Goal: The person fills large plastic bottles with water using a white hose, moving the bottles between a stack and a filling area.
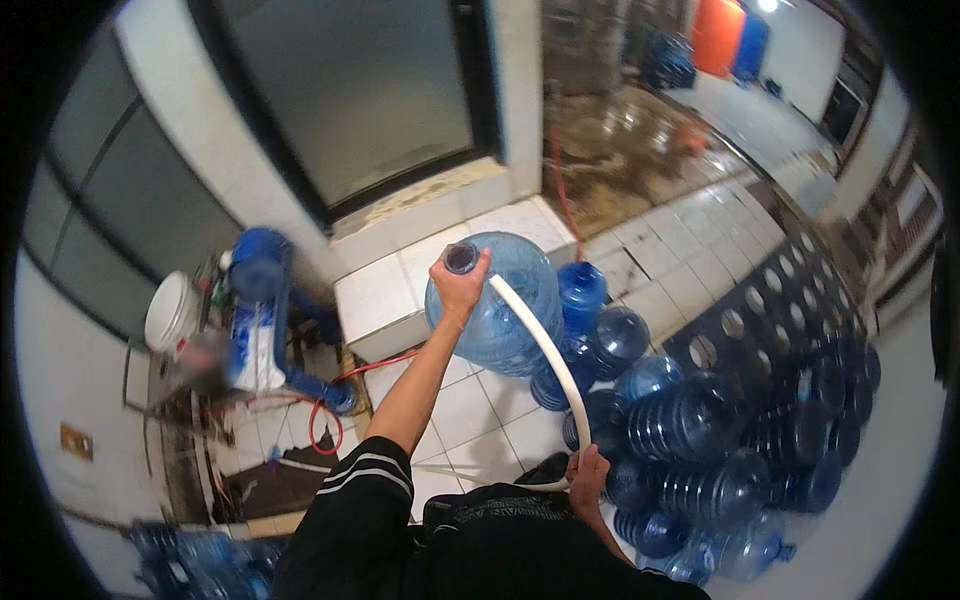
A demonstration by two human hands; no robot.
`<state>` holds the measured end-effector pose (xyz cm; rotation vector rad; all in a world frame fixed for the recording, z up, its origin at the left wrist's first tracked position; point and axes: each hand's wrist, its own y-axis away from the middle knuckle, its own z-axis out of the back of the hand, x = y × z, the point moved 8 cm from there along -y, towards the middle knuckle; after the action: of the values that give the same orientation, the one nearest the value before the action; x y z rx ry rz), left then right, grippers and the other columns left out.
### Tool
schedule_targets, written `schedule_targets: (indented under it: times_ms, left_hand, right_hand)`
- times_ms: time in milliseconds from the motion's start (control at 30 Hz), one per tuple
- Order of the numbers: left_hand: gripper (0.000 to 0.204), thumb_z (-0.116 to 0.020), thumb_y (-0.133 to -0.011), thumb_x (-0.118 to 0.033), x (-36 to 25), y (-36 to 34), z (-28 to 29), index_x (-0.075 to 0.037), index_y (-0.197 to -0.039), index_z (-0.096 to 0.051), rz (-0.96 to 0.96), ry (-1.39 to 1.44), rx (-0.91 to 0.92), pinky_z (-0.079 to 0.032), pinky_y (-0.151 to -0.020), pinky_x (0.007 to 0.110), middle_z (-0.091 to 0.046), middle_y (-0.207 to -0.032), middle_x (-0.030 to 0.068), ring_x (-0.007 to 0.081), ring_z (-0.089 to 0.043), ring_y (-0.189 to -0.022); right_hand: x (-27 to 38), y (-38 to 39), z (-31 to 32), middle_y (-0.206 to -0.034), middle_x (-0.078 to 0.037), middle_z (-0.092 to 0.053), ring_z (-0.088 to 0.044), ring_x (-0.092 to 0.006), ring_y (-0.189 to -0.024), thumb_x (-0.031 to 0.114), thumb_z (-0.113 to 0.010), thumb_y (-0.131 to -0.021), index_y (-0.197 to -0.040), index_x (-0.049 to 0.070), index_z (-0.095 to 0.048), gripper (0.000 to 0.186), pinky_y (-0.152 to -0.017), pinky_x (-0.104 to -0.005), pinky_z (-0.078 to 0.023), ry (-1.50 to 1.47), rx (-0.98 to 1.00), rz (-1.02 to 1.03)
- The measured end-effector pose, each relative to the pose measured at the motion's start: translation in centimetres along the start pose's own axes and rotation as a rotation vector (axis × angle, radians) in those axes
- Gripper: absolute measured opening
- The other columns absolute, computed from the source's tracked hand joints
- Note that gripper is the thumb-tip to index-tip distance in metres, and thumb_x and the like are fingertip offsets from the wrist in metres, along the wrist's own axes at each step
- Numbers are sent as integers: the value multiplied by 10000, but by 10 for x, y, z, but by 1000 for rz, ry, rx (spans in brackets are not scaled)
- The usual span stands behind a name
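Observation:
My left hand [461, 292] is closed around the neck of a large clear-blue water jug [502, 335], whose round mouth faces up. The jug stands by a white tiled step. A thick cream-coloured hose [556, 362] arcs up from my right hand [588, 468], which is closed on it low down near my body. The hose's upper end lies just right of the jug's neck, over its shoulder; I cannot tell whether it touches the jug. Further along, the hose passes in front of my shirt toward the left.
Many blue water jugs [690, 420] crowd the right side, with more at the lower left [200, 560]. A dark panel with round holes [735, 325] lies behind them. At left stand a blue pump unit [260, 265], a white bucket [172, 310] and a thin red hose [325, 425].

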<state>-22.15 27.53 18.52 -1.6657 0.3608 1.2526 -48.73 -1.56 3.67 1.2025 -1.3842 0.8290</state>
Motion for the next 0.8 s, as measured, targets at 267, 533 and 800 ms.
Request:
schedule_targets:
  times_ms: [267,533,800]
  left_hand:
    - [268,-777,-603,-206,22,38,261,-26,-725,-620,-59,-338,-181,-485,-577,315,-638,-644,100,213,-617,-583]
    - [347,-787,-604,-236,17,101,474,-26,-834,-633,-174,-634,-360,-493,-564,341,-624,-642,115,242,-623,-587]
    - [298,-762,-601,-146,-10,135,620,-13,-834,-634,-67,-778,-540,-499,-617,347,-644,-686,139,282,-648,-649]
  right_hand:
    - [31,60,-129,-502,-11,-384,-366,-86,-499,305,-421,-950,-612,15,-461,448,-463,-287,-291,443,393,253]
    - [37,123,-274,-528,-114,-460,-439,-139,-512,237,-507,-906,-741,-26,-592,322,-502,-330,-360,607,653,471]
    - [42,161,-417,-747,-149,-660,-608,-137,-718,172,-578,-878,-950,-49,-650,244,-667,-284,-461,512,913,586]
